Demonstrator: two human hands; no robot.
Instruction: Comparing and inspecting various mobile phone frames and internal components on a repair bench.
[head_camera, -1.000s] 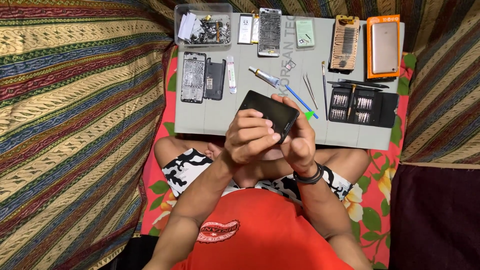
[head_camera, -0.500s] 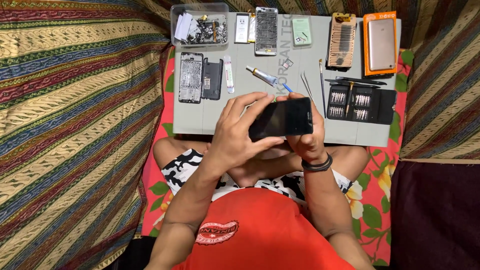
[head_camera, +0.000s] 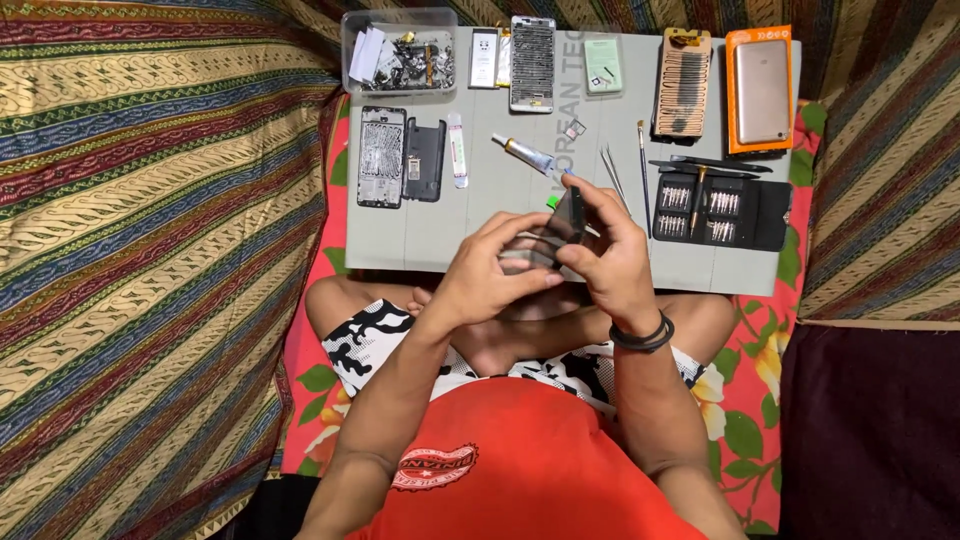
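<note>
The dark phone (head_camera: 567, 218) stands edge-on, pinched between both hands' fingers (head_camera: 520, 232).

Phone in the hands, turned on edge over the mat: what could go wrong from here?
1. The dark phone is pinched edge-on by the left hand and right hand; it might slip.
2. It hangs right above the glue tube and tweezers; a drop could strike them.
3. The open screwdriver bit case lies close to the right hand; a bump may scatter bits.

Grey mat (head_camera: 440, 240): parts box (head_camera: 400, 50), opened phone frame (head_camera: 381, 156), glue tube (head_camera: 525, 154), tweezers (head_camera: 612, 172), screwdriver-bit case (head_camera: 718, 208).
</note>
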